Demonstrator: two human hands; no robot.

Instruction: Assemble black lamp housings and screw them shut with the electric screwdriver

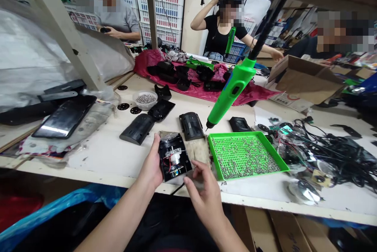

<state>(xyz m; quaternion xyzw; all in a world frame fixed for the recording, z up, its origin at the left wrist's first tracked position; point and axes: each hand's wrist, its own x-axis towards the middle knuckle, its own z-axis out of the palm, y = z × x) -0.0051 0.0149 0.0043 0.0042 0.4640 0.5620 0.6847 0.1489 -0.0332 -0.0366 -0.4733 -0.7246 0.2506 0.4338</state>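
Note:
My left hand (151, 163) grips the left side of a black plastic housing half (163, 167), its open side facing up. Inside the housing sits a small motor assembly (173, 157) with a whitish part and red wires. A black cable (177, 189) comes out at the housing's lower right corner and bends by my right thumb. My right hand (204, 189) has its fingers curled around this cable, the index fingertip close to the housing's edge. Just behind, a black ribbed cover (191, 125) rests by a worn wooden block (196, 152).
A green electric screwdriver (232, 91) hangs tip down above a green tray (249, 156) of screws. Cables and parts (318, 154) pile up at right. A bowl of small metal parts (145, 99), more black covers (138, 128) and a tablet (66, 116) lie left. Several people sit opposite.

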